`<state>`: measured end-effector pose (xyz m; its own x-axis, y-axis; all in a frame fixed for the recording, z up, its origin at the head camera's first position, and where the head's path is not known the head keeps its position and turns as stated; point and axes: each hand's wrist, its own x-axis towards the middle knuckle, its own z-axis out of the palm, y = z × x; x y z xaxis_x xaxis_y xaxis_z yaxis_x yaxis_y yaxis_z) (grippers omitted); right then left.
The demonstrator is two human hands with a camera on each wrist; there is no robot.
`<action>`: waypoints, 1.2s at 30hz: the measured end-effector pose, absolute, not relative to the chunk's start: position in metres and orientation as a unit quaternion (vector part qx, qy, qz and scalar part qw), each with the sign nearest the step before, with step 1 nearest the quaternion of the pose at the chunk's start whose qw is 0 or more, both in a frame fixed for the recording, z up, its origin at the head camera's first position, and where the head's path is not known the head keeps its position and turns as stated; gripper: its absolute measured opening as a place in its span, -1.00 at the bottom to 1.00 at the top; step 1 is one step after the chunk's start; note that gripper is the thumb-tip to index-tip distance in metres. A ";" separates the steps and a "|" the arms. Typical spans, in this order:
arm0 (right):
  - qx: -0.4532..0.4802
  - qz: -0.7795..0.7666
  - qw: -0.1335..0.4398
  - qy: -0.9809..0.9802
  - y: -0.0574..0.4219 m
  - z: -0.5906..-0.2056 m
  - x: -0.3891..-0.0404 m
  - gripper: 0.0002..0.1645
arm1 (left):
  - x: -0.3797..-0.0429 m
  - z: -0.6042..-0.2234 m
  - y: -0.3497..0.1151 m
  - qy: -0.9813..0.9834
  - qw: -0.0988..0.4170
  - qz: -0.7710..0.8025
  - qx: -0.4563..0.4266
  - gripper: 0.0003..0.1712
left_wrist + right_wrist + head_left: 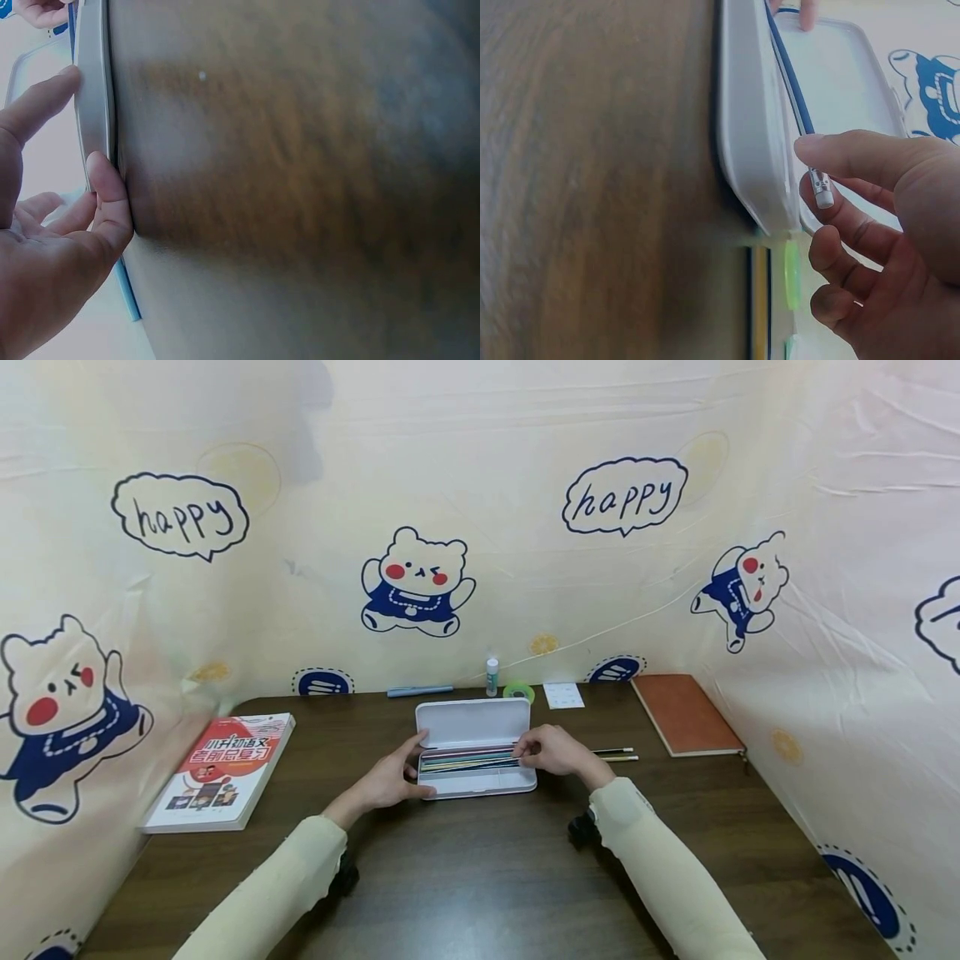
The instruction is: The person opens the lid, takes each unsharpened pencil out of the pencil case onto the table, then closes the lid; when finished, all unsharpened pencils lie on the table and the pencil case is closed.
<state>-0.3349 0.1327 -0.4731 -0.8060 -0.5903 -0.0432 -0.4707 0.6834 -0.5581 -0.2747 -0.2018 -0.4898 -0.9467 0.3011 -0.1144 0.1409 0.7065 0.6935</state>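
This looks like a study corner: a desk (480, 877) with textbook (217, 774) and pencil case (474, 724).

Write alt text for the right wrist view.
Right hand pinching a dark blue pencil near its white eraser, at an open white pencil case. A wooden table fills the left; the left hand's fingers show at the top.

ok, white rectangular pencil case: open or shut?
Open. The pencil case has its flat white lid laid back, with slim multicoloured pencils showing inside; the right hand pinches one.
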 end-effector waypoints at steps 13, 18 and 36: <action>-0.278 -0.303 0.094 0.906 0.167 -0.466 -0.337 -0.93 | -0.275 -0.491 -0.202 0.916 0.106 0.367 0.119 0.21; -0.269 -0.304 0.091 0.909 0.186 -0.462 -0.337 -0.91 | -0.275 -0.492 -0.203 0.918 0.104 0.363 0.120 0.21; -0.209 -0.319 0.086 0.920 0.273 -0.474 -0.334 -0.91 | -0.276 -0.493 -0.204 0.921 0.101 0.356 0.123 0.21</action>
